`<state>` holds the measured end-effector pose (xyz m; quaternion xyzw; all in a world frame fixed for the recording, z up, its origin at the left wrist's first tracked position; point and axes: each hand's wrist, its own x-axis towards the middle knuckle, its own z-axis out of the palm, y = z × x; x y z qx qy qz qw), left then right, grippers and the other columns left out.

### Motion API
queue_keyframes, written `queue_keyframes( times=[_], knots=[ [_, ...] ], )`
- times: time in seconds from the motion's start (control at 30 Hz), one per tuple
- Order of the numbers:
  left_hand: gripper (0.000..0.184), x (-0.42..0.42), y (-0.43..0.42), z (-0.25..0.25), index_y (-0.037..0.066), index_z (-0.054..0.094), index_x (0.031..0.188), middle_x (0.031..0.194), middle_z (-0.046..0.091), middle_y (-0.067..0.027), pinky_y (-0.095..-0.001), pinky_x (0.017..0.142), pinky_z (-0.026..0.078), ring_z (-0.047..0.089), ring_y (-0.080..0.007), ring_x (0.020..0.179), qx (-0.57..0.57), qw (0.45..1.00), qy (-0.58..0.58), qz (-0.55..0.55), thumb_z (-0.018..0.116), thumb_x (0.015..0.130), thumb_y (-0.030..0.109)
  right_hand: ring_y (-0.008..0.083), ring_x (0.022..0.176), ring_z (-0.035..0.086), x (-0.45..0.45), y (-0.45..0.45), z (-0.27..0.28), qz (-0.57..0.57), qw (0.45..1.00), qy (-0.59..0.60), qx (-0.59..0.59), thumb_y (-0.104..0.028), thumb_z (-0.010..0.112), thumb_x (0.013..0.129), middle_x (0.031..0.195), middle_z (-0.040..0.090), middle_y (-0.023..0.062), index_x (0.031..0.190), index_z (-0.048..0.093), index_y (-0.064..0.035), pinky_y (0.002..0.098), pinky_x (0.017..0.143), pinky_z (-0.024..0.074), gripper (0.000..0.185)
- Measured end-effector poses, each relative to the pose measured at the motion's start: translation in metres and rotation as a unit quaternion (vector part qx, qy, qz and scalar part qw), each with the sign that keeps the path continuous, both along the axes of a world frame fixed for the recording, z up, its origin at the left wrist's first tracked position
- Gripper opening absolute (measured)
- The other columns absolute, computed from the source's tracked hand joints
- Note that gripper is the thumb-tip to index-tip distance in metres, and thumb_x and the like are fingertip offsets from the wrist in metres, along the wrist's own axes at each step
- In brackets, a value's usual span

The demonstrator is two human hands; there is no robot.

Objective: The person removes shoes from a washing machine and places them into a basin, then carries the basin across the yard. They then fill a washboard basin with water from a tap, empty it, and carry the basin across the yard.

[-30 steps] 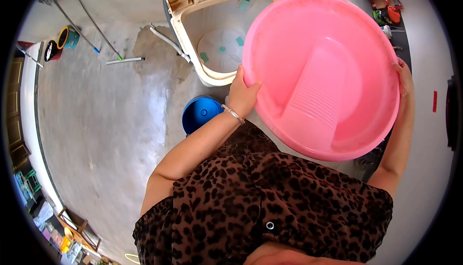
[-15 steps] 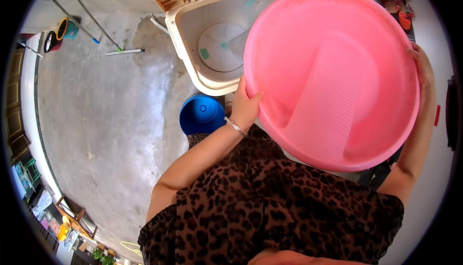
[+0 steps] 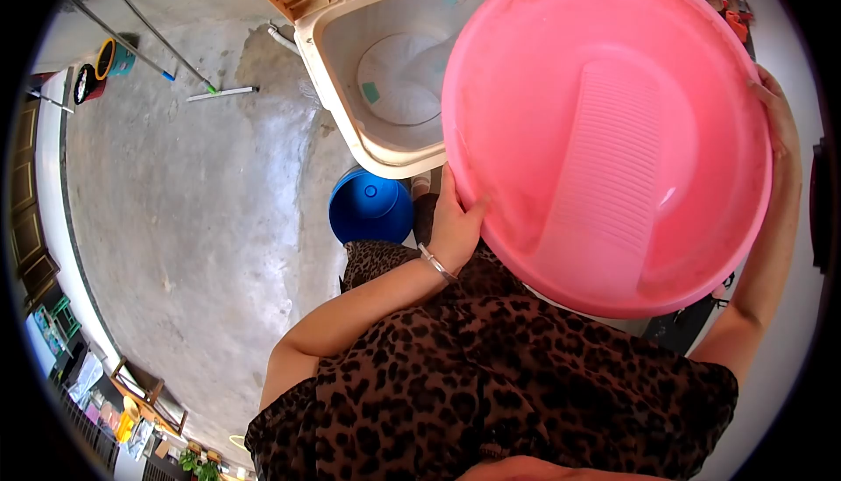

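Observation:
Between my two hands is a large round pink washbasin (image 3: 517, 130) with a ribbed washboard strip moulded into its floor. My left hand (image 3: 457, 229) grips the near-left rim, thumb on the inner side. The far right rim is held by my right hand (image 3: 776, 113), its fingers curled over the edge. The basin's inside faces me and shows no items in it. Just beyond its left edge stands an open top-loading washing machine (image 3: 372, 150), partly covered by the basin. Its drum (image 3: 399, 78) holds a pale, cloudy patch that I cannot make out.
A blue bucket (image 3: 371, 209) stands on the concrete floor (image 3: 193, 218) below the machine's corner. A floor squeegee (image 3: 221, 94) and small buckets (image 3: 116, 59) are at the upper left. A white wall (image 3: 780, 306) runs along the right; household goods (image 3: 123, 411) sit at lower left.
The pink basin has shifted slightly right in view, and both hands have kept their hold on its rim. The view has turned a little.

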<state>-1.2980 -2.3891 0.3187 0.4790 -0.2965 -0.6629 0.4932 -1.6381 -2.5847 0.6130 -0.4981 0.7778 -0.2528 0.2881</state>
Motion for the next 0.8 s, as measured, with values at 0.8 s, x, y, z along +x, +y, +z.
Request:
queue_keyframes(
  times=[0.8],
  knots=[
    [0.06,0.014,0.015,-0.024,0.004,0.024,0.132,0.121,0.046,-0.0096,-0.0285,0.091,0.039,0.047,-0.0165,0.108,0.06,0.994,0.088,0.002,0.049,0.078,-0.006,0.0173,0.083,0.058,0.039,-0.035,-0.01,0.075,0.995,0.004,0.066,-0.013,0.053,0.073,0.099,0.057,0.0121,0.113,0.048,-0.0015,0.0261,0.077,0.0476,0.042]
  ],
)
